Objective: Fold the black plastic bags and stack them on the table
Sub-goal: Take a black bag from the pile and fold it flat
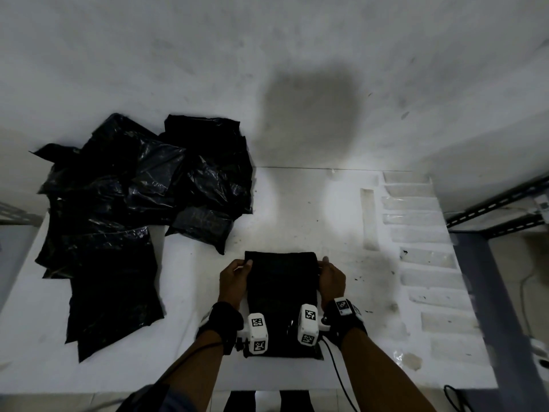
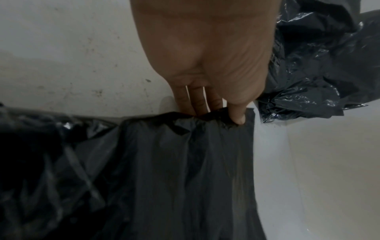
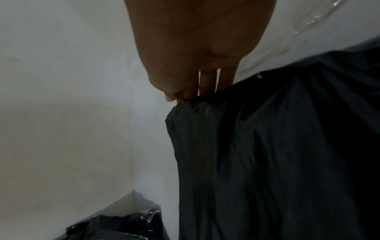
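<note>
Black bag [image 1: 282, 295] lies lengthwise at near edge of white bench [image 1: 312, 209]. Left hand [image 1: 234, 278] pinches far left corner; right hand [image 1: 331, 278] pinches far right corner, far edge seemingly lifted. Heap of loose black bags [image 1: 133, 203] sits well apart on left. Tape strips [image 1: 421, 227] along right side.

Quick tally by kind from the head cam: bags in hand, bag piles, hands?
Black plastic bag held flat, pinched at its far corners by the left hand and right hand: 1
Loose pile of black plastic bags, bags too overlapped to count: 1
Hands: 2
Total: 4
</note>
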